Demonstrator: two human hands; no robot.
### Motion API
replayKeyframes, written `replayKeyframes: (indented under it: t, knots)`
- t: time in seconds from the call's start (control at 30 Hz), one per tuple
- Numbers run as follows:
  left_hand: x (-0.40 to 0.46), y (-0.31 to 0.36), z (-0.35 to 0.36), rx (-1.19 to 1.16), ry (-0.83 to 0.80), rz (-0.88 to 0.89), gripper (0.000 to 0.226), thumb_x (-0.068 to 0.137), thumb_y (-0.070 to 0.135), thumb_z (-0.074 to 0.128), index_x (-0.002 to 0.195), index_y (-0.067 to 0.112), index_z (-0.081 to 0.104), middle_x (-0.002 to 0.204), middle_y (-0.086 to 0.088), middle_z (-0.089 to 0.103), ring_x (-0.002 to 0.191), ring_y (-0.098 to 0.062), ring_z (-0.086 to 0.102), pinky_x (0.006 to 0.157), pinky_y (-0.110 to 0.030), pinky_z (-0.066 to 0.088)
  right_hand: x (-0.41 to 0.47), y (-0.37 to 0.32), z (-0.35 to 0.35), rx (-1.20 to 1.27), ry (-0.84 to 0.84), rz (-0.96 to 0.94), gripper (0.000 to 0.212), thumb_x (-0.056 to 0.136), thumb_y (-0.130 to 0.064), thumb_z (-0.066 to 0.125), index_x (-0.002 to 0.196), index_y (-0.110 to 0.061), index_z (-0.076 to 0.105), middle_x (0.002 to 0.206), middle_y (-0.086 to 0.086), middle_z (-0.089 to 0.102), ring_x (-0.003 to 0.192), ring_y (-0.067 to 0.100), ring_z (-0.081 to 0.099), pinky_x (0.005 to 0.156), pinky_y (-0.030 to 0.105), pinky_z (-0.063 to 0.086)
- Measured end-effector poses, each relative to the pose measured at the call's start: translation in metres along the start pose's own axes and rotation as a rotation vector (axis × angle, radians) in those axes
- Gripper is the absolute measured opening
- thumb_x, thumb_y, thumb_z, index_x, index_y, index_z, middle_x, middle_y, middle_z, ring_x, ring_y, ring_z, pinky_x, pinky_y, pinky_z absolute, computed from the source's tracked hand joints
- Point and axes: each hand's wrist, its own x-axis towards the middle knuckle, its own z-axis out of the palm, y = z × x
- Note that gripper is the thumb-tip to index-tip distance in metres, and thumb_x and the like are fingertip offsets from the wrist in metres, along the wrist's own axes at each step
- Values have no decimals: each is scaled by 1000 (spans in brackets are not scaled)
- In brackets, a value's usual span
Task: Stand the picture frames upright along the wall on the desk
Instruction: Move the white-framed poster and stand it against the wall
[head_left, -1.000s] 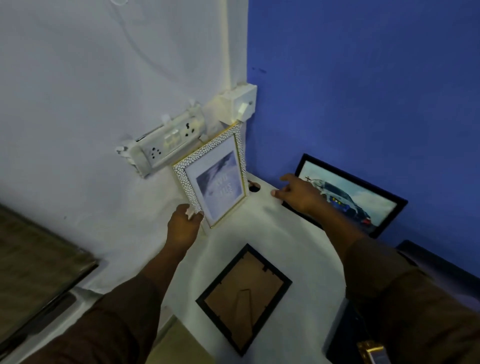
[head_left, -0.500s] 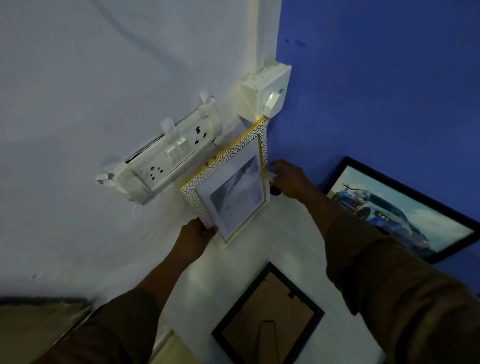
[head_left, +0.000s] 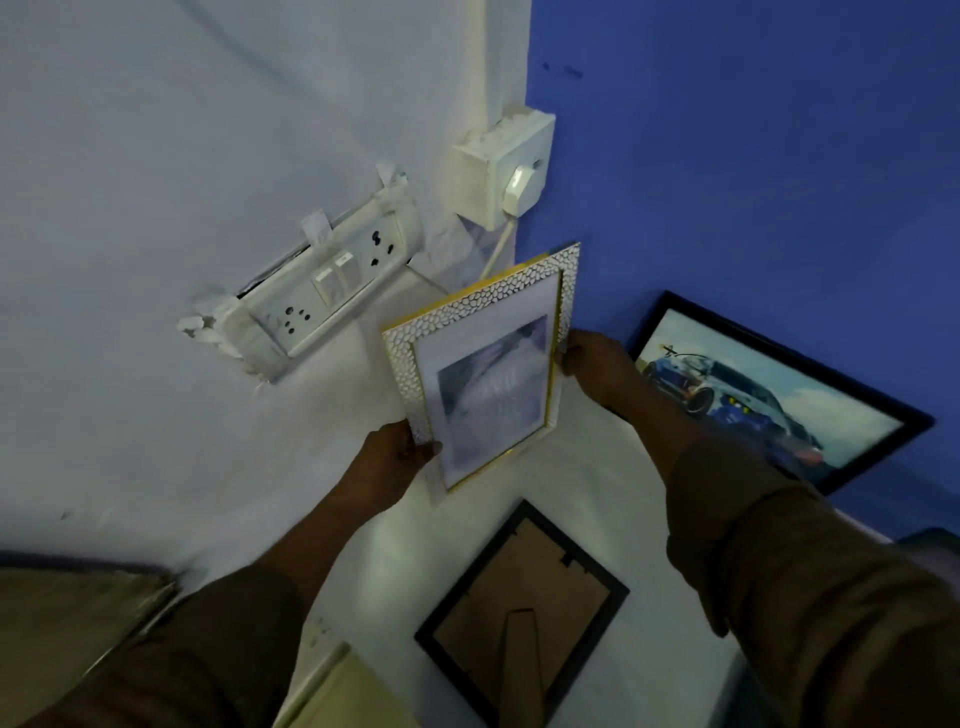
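Note:
A white pebbled frame with gold edging (head_left: 488, 364) stands upright in the desk's corner, where the white wall meets the blue wall. My left hand (head_left: 397, 462) grips its lower left edge. My right hand (head_left: 597, 366) holds its right edge. A black frame with a car picture (head_left: 769, 389) leans upright against the blue wall on the right. Another black frame (head_left: 524, 613) lies face down on the white desk (head_left: 613, 493), its brown backing and stand showing.
A taped socket strip (head_left: 322, 291) and a switch box (head_left: 501, 166) with a cable sit on the white wall just behind the white frame. A brown surface (head_left: 57, 623) lies at the lower left. A dark object (head_left: 930, 540) shows at the right edge.
My right hand moved from the desk near the car frame to the white frame's right edge. The frame has turned and shifted toward the corner. The camera has moved closer.

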Motion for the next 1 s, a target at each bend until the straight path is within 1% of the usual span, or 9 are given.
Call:
replayKeyframes:
  t: [0.23, 0.3, 0.4, 0.47, 0.57, 0.63, 0.7, 0.83, 1.0]
  knots:
    - [-73, 42, 21, -77, 65, 224, 31, 96, 17, 64, 127, 15, 67, 126, 0, 71, 111, -16, 68, 95, -31, 52, -104, 37, -51, -9, 60, -6, 16, 93, -18, 61, 101, -9, 71, 96, 15, 74, 89, 32, 68, 75, 36, 53]
    - [-102, 61, 31, -204, 116, 270, 28, 95, 12, 66, 123, 12, 67, 118, -1, 75, 106, -16, 71, 94, -33, 55, -146, 46, -66, 47, 43, 23, 18, 95, -20, 62, 105, -7, 71, 97, 11, 72, 88, 26, 68, 73, 32, 53]
    - [-136, 96, 44, -293, 231, 360, 8, 92, 12, 70, 100, 14, 70, 84, 14, 76, 77, -4, 68, 75, -24, 54, -204, 67, -87, 259, 21, 49, 20, 95, -17, 65, 105, 0, 69, 96, 13, 73, 84, 25, 70, 82, 39, 60]
    - [-155, 120, 52, -280, 259, 401, 6, 90, 20, 73, 95, 18, 72, 79, 14, 76, 72, -5, 66, 71, -26, 53, -247, 77, -101, 307, 18, 71, 18, 97, -11, 63, 103, 5, 67, 93, 15, 69, 77, 23, 66, 69, 22, 57]
    - [-187, 152, 69, -195, 207, 462, 10, 88, 26, 74, 94, 19, 73, 87, -1, 78, 77, -13, 68, 75, -32, 52, -310, 98, -123, 345, 46, 152, 21, 97, -11, 62, 110, 4, 67, 95, 16, 68, 70, 18, 63, 55, 11, 51]
    - [-205, 169, 81, -161, 155, 505, 6, 89, 21, 74, 92, 16, 72, 87, -8, 77, 76, -12, 65, 73, -31, 50, -344, 115, -140, 376, 159, 177, 26, 91, -24, 71, 108, -5, 69, 97, 13, 73, 77, 23, 70, 78, 31, 62]
    - [-222, 187, 92, -132, 100, 532, 10, 89, 22, 74, 94, 13, 73, 89, -11, 78, 77, -14, 66, 73, -31, 50, -375, 131, -163, 297, 365, 176, 33, 88, -36, 71, 107, -9, 69, 99, 13, 74, 87, 27, 71, 89, 47, 57]
    - [-253, 218, 108, -109, -57, 572, 7, 90, 24, 74, 93, 18, 75, 80, 3, 79, 72, -7, 70, 63, -19, 52, -435, 134, -209, 288, 637, 95, 45, 95, -43, 63, 129, -13, 58, 116, 5, 65, 102, 20, 64, 85, 29, 47]
    - [-291, 254, 133, -139, -213, 612, 18, 88, 27, 76, 103, 19, 75, 91, -10, 80, 82, -17, 75, 74, -33, 56, -497, 122, -235, 159, 661, -11, 44, 98, -58, 47, 123, -23, 57, 112, -4, 65, 98, 16, 60, 82, 34, 48]
